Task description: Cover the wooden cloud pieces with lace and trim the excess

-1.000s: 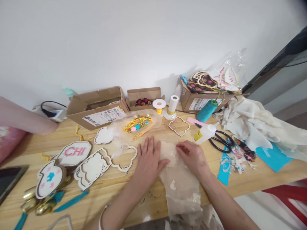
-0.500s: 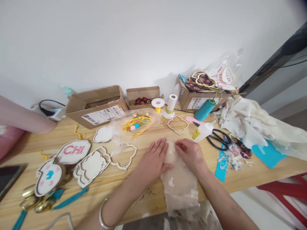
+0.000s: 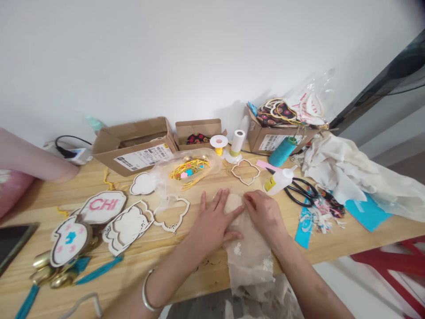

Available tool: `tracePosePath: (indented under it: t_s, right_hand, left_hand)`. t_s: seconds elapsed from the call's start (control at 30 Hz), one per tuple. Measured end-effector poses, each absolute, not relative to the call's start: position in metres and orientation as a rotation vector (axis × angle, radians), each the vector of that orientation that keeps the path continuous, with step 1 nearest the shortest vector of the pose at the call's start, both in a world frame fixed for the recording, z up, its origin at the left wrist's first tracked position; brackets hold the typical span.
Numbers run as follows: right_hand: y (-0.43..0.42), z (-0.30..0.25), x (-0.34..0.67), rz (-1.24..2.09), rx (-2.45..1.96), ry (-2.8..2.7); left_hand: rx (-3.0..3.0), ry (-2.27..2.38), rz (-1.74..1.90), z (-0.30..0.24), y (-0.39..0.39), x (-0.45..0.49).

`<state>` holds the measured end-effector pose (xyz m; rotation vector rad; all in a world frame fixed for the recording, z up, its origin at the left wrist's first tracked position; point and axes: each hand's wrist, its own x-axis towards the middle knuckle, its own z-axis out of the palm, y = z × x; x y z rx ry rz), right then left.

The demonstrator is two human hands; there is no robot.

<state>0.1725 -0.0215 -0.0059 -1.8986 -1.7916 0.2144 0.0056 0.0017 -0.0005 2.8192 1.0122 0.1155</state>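
Head view: the left hand (image 3: 212, 223) is lying open, fingers spread, pinning the sheer embroidered tulle (image 3: 249, 261) against the wooden tabletop (image 3: 195, 283) at 6 o'clock so it cannot slide, while the right hand (image 3: 264, 215) is pinching its bunched, puffy edge. Beyond, a scalloped wooden frame (image 3: 171, 215) is resting at 10 o'clock, black-handled scissors (image 3: 288, 188) at 2 o'clock, and cardboard boxes (image 3: 142, 157) are lining the far wall (image 3: 212, 57).
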Motion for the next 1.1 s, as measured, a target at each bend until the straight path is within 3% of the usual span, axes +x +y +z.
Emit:
tracePosePath:
  t_s: [0.33,0.53,1.1]
  right_hand:
    - [-0.043,0.011,0.168,-0.059,-1.606,-1.951]
    - [-0.050,-0.014,0.161,0.008,-1.621,-2.373]
    - [-0.047,-0.008,0.160,0.054,-1.697,-2.464]
  left_hand:
    - [2.867,1.069,0.257,0.006,-0.018,-0.012]
    - [2.862,1.109,0.170,-0.012,-0.026,-0.009]
    - [2.869,1.266,0.200,-0.016,-0.039,-0.001]
